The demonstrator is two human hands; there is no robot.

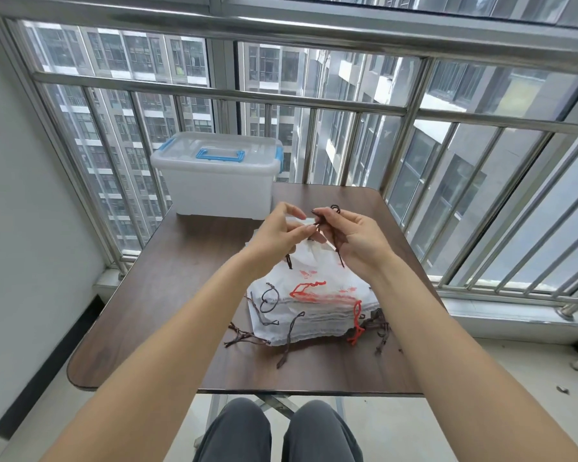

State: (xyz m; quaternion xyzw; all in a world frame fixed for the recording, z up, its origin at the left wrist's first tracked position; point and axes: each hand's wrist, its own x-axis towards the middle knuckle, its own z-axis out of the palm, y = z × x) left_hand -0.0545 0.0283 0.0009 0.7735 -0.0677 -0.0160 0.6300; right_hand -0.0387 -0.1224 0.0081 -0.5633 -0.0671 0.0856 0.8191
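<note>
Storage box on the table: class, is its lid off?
No: the lid sits closed on the storage box, with its blue handle lying flat on top.

- A clear plastic storage box (221,188) with a blue handle and its lid on stands just beyond my fingers (294,211), slightly to their left
- The dark wood-grain table (167,295) spreads under my fingers
- A stack of white pouches (314,311) with red print lies below my fingers, nearer me
- Brown cords (244,338) and a red cord (357,323) trail off that stack
- A steel railing (234,95) runs well beyond my fingers, with tower blocks (121,61) behind it
- Grey trousers (247,428) show far below my fingers
</note>
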